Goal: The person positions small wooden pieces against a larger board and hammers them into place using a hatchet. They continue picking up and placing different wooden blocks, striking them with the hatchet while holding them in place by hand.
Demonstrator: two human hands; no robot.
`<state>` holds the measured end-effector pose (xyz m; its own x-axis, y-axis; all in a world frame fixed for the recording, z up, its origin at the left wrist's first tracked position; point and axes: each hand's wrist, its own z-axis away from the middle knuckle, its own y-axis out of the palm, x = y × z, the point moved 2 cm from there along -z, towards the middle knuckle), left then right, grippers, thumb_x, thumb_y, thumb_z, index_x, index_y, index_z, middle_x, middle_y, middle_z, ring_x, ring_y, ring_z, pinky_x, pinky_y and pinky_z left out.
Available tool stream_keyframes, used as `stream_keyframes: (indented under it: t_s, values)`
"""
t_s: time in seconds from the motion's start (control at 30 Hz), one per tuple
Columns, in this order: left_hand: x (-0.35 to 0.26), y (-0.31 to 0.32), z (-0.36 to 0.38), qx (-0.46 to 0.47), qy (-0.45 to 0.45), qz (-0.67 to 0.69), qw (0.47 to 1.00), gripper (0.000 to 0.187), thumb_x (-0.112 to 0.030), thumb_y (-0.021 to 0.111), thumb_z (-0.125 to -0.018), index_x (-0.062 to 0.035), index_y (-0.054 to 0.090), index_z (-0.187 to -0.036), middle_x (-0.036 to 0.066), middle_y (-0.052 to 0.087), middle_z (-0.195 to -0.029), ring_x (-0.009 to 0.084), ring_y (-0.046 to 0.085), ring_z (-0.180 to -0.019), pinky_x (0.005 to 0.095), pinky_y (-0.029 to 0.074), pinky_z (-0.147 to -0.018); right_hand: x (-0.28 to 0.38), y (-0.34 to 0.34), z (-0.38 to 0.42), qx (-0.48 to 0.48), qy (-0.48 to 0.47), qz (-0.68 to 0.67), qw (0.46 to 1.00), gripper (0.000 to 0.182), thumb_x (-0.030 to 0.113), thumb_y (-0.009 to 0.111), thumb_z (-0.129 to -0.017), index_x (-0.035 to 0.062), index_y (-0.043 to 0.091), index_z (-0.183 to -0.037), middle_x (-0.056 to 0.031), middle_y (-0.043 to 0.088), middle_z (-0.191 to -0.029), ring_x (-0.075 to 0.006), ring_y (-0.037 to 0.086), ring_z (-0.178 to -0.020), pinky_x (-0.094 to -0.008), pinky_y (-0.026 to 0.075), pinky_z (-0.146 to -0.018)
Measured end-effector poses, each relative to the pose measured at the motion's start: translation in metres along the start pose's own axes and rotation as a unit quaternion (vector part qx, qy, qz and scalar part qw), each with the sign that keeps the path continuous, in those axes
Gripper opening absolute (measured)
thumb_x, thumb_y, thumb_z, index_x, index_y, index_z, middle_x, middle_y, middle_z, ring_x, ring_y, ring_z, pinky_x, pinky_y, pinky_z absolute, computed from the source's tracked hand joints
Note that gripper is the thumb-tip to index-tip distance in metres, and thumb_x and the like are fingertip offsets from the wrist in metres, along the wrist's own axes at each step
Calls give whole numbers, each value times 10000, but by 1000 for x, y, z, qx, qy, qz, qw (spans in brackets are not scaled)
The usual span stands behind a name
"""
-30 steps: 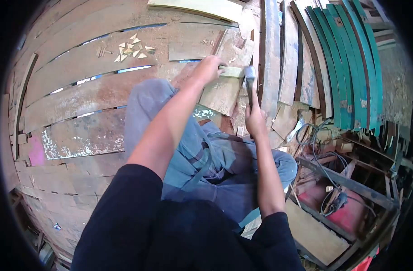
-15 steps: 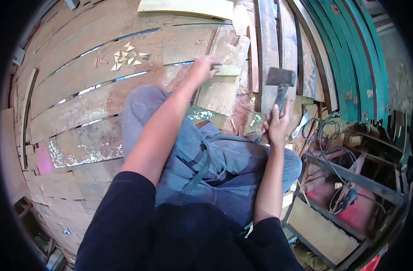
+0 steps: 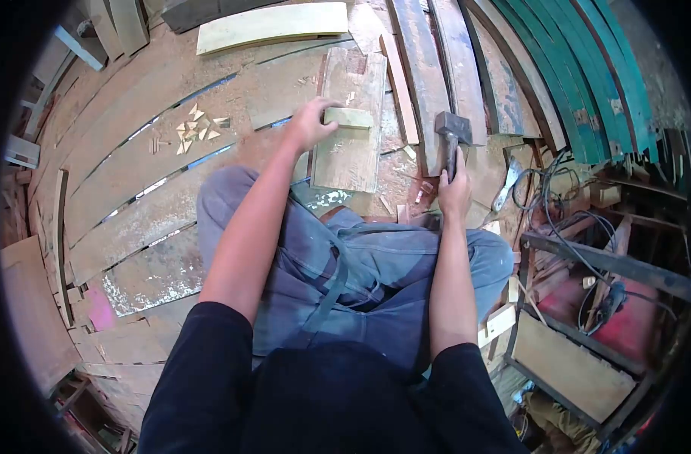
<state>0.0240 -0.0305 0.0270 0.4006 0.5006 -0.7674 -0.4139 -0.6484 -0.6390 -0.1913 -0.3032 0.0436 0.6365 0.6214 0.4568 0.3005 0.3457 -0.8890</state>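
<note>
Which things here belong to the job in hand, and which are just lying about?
In use: hammer in the right hand; wood block held by the left hand; board beneath it; perhaps the wood triangles.

Lying about, apparently: scraper; cables; green slats.

Plank floor (image 3: pixel 160 261), worn brown boards, gaps between, bright light showing through some. White paint patches on boards near center-left, pink patch (image 3: pixel 99 309) at left. Upper right: row of curved green slats (image 3: pixel 587 83), plain long boards (image 3: pixel 423 83) beside them. Pale curved board (image 3: pixel 273 26) lying at top. Lower right: dark metal frame (image 3: pixel 614 265), red surface (image 3: pixel 625 321) inside, tan panel (image 3: pixel 572 367), tangled black cables (image 3: pixel 553 200) near it. Brown panel (image 3: pixel 39 310) at left edge. Corners dark, edges curved. Light cool, fairly even on floor.
</note>
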Motion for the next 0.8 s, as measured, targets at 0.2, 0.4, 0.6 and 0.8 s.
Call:
stream_keyframes:
  t_s: [0.2,0.4,0.6,0.8]
  values:
    - [6,5,0,26,19,1,999,434,-96,748,-779,-67,635,-1197,150,641,-1191,280,612,-1095,342,472,-944,-6,16,-1,-63,-96,85,990,637,121,629,-851,126,400,-1445,-200,595,-1129,-386,569,-1045,-485,461,-896]
    - [2,-1,-3,118,-38,206,971,528,-87,758,-795,-69,578,-1291,96,623,-1255,213,584,-1141,348,476,-957,31,33,-4,-9,-267,268,925,314,249,631,-825,113,630,-1107,-91,564,-957,-285,541,-996,-433,450,-822]
    - [-32,-20,-1,200,-48,407,890,504,-103,760,-817,-57,552,-1274,57,578,-1279,170,541,-1171,336,451,-997,31,67,-26,-60,-283,358,888,168,211,569,-817,121,695,-750,-48,557,-955,-240,525,-954,-443,416,-809]
    - [-40,-22,-6,212,-46,511,832,481,2,738,-815,-63,530,-1244,27,561,-1202,136,552,-1122,306,469,-959,36,65,-24,-86,-280,321,900,157,221,595,-819,110,697,-773,-61,600,-907,-257,572,-872,-444,439,-755]
